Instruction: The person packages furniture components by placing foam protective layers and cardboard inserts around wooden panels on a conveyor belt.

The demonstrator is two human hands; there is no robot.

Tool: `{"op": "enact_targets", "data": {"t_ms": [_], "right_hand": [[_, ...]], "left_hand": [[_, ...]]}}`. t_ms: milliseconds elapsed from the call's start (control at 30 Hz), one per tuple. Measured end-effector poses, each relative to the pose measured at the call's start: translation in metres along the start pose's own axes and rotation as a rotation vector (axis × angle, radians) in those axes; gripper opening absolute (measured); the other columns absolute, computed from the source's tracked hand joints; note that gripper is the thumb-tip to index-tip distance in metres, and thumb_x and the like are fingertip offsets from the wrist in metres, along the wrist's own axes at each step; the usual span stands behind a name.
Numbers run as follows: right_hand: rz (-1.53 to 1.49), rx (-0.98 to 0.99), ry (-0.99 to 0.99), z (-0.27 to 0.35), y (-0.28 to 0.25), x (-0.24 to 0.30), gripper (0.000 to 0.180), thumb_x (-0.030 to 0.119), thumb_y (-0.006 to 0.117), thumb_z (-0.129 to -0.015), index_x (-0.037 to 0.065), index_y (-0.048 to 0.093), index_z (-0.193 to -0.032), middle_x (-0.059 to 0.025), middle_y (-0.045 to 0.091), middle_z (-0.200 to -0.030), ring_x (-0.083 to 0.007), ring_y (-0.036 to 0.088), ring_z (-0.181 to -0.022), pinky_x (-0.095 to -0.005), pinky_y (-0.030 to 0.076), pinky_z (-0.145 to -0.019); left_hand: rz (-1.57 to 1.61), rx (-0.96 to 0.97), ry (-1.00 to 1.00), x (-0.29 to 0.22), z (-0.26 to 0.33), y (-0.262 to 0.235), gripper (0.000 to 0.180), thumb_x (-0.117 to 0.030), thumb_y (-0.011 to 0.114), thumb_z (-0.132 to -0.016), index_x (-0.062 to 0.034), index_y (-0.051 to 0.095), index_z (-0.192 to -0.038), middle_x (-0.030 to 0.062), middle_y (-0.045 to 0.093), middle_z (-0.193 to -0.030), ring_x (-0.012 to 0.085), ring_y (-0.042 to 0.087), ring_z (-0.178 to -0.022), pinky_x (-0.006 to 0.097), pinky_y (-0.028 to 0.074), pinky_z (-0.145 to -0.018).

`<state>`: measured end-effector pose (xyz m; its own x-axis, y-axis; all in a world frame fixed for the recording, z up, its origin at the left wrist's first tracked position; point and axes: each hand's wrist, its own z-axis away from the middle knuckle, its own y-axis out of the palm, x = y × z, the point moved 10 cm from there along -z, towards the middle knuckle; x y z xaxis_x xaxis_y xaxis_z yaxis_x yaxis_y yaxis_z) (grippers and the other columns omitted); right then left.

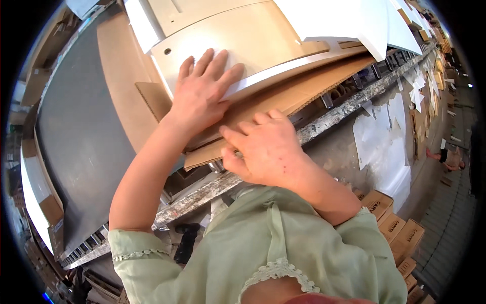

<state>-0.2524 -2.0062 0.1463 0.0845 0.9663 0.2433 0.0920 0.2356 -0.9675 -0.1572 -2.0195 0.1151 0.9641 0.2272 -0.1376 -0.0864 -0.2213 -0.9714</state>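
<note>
One left hand (202,93), spread wide, lies on one tan panel (243,38) (one round hole (167,51) near its corner) above a roller conveyor (329,120); one right hand (266,149) touches one cardboard sheet (304,97), grip unclear.

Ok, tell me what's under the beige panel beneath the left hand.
Brown cardboard juts out along the near edge of the beige panel, with metal rollers showing below it. Whatever lies under the panel's middle is covered.
</note>
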Motion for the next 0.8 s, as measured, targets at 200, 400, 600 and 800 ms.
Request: {"op": "enact_targets", "data": {"t_ms": [200, 400, 600, 800], "right_hand": [[-0.035, -0.048, -0.043, -0.008, -0.003, -0.003, 0.026, 0.038, 0.06, -0.081, 0.013, 0.064, -0.075, -0.0073, 0.061, -0.074, -0.0252, 0.056, -0.073, -0.0378, 0.042, -0.069], [-0.407, -0.319, -0.31, -0.002, -0.047, -0.03, 0.035, 0.025, 0.078, -0.069, 0.004, 0.064, -0.094, -0.0107, 0.059, -0.101, -0.0306, 0.053, -0.104, -0.0423, 0.047, -0.09], [-0.074, -0.061, -0.093, 0.005, -0.079, -0.172, 0.052, 0.031, 0.08, -0.07, 0.001, 0.063, -0.109, -0.0147, 0.063, -0.109, -0.0332, 0.057, -0.104, -0.0403, 0.045, -0.094], [-0.005, 0.046, -0.07, 0.001, -0.057, -0.188, 0.043, 0.021, 0.078, -0.066, 0.006, 0.066, -0.105, -0.0117, 0.067, -0.1, -0.0317, 0.06, -0.1, -0.039, 0.047, -0.091]], "left_hand": [[0.259, -0.001, 0.095, -0.011, 0.009, -0.028, 0.02, -0.017, 0.068, -0.084, -0.0095, 0.07, -0.102, 0.0097, 0.047, -0.143, 0.0341, 0.035, -0.137, 0.047, 0.032, -0.108], [0.622, 0.01, -0.161, -0.005, 0.026, -0.028, 0.029, -0.026, 0.058, -0.094, 0.0003, 0.07, -0.091, 0.0178, 0.061, -0.113, 0.0345, 0.052, -0.107, 0.041, 0.043, -0.092], [0.195, 0.231, -0.132, -0.037, 0.022, -0.036, 0.037, -0.027, 0.074, -0.079, 0.0024, 0.065, -0.1, 0.0102, 0.063, -0.086, 0.0283, 0.06, -0.081, 0.038, 0.047, -0.077], [0.075, 0.145, -0.136, -0.047, 0.036, -0.026, 0.041, -0.007, 0.077, -0.064, -0.0009, 0.064, -0.102, 0.0092, 0.065, -0.092, 0.0259, 0.062, -0.084, 0.038, 0.048, -0.078]]}}
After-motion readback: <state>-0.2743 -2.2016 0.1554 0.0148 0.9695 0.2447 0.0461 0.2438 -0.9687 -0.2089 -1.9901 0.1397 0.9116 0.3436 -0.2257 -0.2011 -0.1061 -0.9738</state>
